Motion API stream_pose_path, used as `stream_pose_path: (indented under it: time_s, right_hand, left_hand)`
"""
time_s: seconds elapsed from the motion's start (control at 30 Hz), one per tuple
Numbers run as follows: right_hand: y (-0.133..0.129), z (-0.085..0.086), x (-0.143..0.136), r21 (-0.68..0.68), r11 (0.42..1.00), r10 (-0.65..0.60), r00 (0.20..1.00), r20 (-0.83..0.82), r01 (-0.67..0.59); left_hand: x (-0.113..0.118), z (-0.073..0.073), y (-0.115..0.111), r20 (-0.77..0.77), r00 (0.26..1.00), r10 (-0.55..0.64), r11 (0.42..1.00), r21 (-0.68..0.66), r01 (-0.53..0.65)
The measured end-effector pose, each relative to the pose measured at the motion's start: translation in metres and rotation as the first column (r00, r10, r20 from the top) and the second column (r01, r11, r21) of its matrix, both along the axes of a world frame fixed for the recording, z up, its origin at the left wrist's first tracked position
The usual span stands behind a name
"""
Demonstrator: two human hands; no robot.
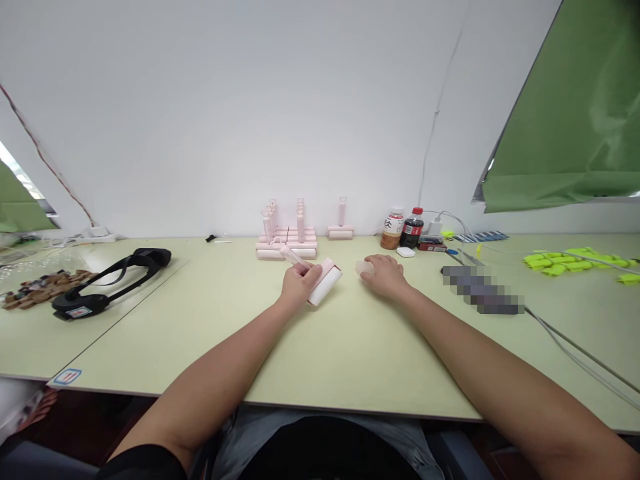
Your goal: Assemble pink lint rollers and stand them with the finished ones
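Note:
My left hand [300, 282] is closed around the pink handle of a lint roller [326, 285], tilted above the table with its white roll facing toward me. To the right, my right hand [386, 275] has its fingers curled around a small whitish translucent piece [365, 267], close to the tabletop. What kind of piece it is I cannot make out, as the fingers hide part of it. Behind my left hand, several pink lint rollers [285, 251] lie grouped by the wall with their handles upright. One more lint roller [341, 233] stands apart, to their right.
A brown drink bottle [392, 229], a cola bottle [412, 229] and a small white case [405, 253] are at the back right. Beyond lie a blurred dark object [483, 291], cables and neon-yellow pieces [575, 260]. On the left are a black headset [113, 280] and brown pieces [47, 290].

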State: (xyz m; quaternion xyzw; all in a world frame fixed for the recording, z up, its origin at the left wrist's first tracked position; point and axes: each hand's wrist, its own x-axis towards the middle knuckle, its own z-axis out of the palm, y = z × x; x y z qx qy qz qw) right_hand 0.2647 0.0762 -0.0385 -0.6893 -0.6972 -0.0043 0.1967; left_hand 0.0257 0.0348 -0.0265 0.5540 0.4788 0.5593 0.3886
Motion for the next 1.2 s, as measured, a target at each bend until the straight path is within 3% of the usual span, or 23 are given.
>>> stream_pose_path:
  time_s: [0.77, 1.2]
  right_hand:
    - [-0.0007, -0.0011, -0.0022, 0.058, 0.998, 0.016, 1.0, 0.0, -0.016]
    - [-0.0011, 0.0001, -0.0032, 0.071, 0.997, 0.015, 1.0, 0.018, -0.016]
  left_hand:
    - [0.0003, 0.0055, -0.0062, -0.108, 0.994, -0.006, 1.0, -0.013, 0.005]
    - [0.0, -0.0026, -0.0024, -0.153, 0.987, -0.057, 0.998, -0.009, 0.056]
